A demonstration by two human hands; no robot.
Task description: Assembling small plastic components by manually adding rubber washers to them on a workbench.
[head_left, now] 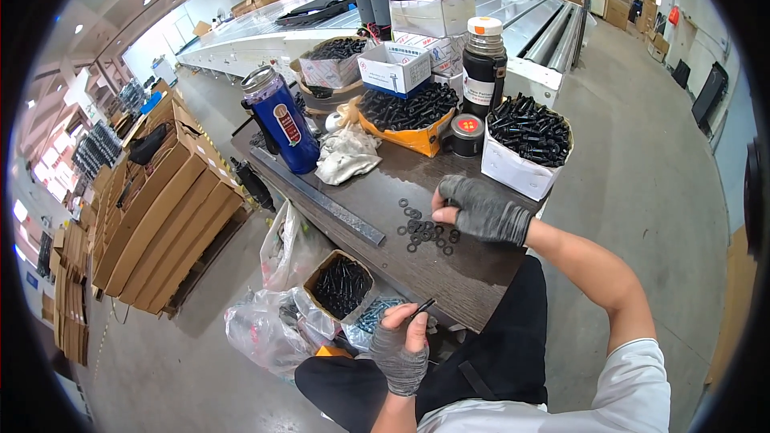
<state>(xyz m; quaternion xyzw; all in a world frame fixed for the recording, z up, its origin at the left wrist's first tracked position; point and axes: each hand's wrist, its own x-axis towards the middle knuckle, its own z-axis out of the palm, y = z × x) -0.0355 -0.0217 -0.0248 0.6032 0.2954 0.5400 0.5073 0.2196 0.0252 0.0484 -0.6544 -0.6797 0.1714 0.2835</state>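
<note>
My left hand [401, 359], in a grey fingerless glove, is low in front of my lap at the table's near edge. Its thumb and fingers pinch a small black bolt [424, 305], which points up and to the right. My right hand [488, 212], gloved the same way, rests over the dark tabletop with its fingertips pinched together beside a loose pile of black washers [420, 232]. Whether a washer is between those fingertips is hidden. Below the table edge stands an open box of black bolts [341, 287], near my left hand.
A metal bar [333, 212] lies along the table's left edge. Behind are a blue flask [282, 122], a white rag [348, 157], a black flask [484, 68], a lidded cup [465, 138] and a white box of black parts [525, 164]. Plastic bags [273, 329] sit lower left.
</note>
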